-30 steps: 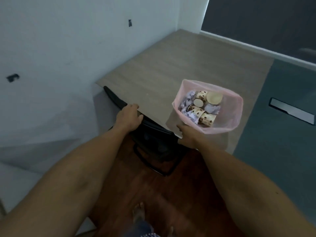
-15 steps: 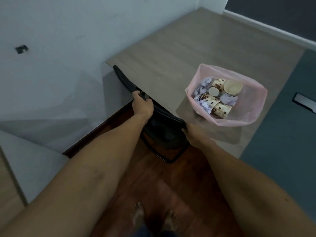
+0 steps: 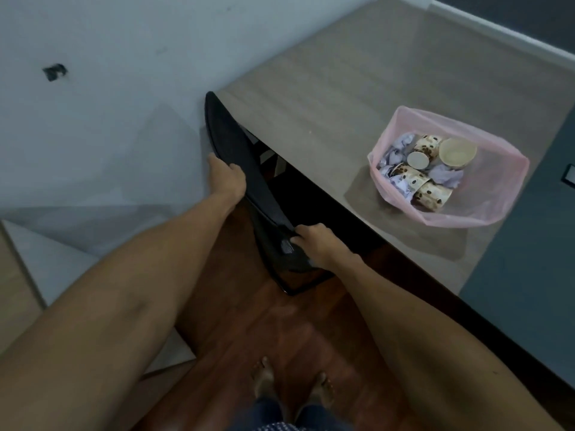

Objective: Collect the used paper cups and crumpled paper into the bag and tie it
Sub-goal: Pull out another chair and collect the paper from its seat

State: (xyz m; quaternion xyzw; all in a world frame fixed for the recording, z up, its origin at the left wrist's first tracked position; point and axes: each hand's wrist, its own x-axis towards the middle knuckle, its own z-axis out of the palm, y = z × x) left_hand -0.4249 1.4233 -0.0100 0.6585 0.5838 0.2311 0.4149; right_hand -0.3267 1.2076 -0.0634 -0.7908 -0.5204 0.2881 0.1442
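A pink translucent bag [image 3: 485,194] stands open on the wooden table [image 3: 326,98], near its front edge. Inside lie several brown-spotted paper cups [image 3: 431,192] and crumpled paper [image 3: 445,178]. Both hands are away from the bag. My left hand [image 3: 225,178] grips the top edge of a black chair back [image 3: 236,157] tucked under the table. My right hand [image 3: 314,242] holds the same chair back at its right end.
A white wall [image 3: 109,73] runs along the left, close to the chair. Red-brown wooden floor [image 3: 255,325] lies below, with my bare feet [image 3: 289,384] on it. A grey-blue surface [image 3: 525,275] adjoins the table on the right.
The view has moved closer and lower. Both hands have slid along the chair back and the chair has come out from under the table toward me. The bag has stayed put.
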